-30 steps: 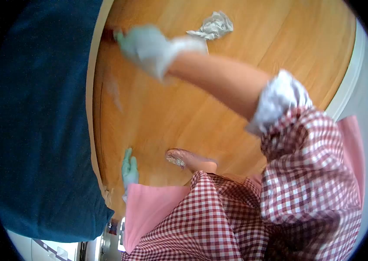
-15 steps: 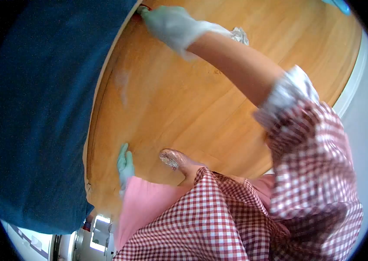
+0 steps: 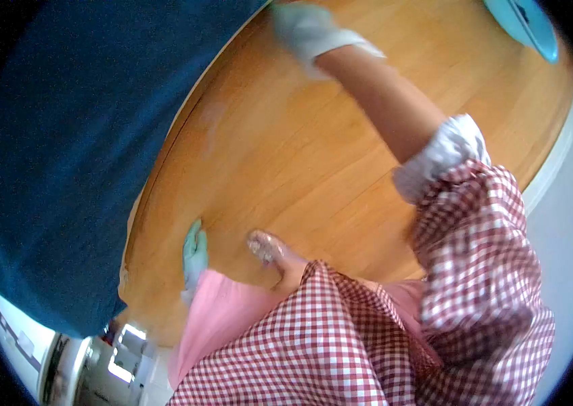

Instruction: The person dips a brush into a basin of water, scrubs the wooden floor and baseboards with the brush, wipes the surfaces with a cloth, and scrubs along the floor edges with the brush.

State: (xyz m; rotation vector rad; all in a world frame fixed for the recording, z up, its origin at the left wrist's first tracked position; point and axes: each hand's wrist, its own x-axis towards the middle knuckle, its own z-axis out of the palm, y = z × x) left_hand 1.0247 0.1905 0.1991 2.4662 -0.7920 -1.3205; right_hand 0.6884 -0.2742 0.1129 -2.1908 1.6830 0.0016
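Observation:
My right hand (image 3: 303, 30), in a pale green glove with a whitish cuff, reaches to the top edge of the view, beside the border of a dark blue cloth-covered surface (image 3: 83, 149). Its fingers look closed, but they are blurred and partly cut off, so what they hold cannot be made out. Lower left, my left hand (image 3: 195, 252), gloved alike, has its fingers stretched out over the wooden floor (image 3: 300, 155) and holds nothing. A foot in a clear, glittery shoe (image 3: 267, 247) stands to the right of it.
A light blue basin (image 3: 526, 27) with something dark inside is at the upper right. A pale baseboard (image 3: 557, 152) and wall run down the right side. Red-and-white checked clothing and pink cloth fill the lower part. Bright household items show at the lower left.
My right hand has moved right and up in the view, along the blue cloth's border. The crumpled paper is out of sight, and the blue basin has come into view. My left hand stays spread.

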